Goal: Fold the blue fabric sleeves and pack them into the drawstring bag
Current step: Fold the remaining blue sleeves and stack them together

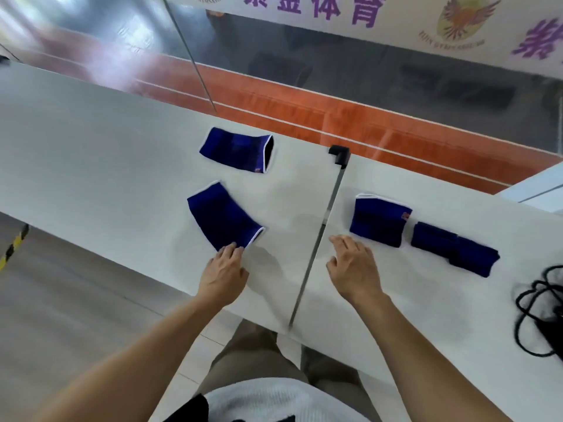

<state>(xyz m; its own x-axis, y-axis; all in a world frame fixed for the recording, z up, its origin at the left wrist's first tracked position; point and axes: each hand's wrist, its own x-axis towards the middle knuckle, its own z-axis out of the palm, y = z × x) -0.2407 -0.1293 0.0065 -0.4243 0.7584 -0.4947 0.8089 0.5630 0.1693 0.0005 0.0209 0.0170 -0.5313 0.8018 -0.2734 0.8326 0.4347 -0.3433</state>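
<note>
Hands over white table, four blue sleeves out

Left hand [224, 271] fingertips touch near edge of closest sleeve [224, 216], fingers loosely spread, nothing gripped; right hand [353, 264] hovers spread and empty just beside folded sleeve [379, 219]; second folded sleeve [454, 248] further right; far sleeve [237, 149] lies flat; black drawstring bag [545, 312] at right edge of white table [91, 141]; metal divider rod [320, 236] between hands.

The person is wearing a white ribbed top [283, 400] with a dark patch near its lower left — and khaki-brown shorts [259, 357] below it. Both forearms are showing bare, with no sleeves, and the left hand [224, 274] and right hand [353, 269] are showing uncovered.
</note>
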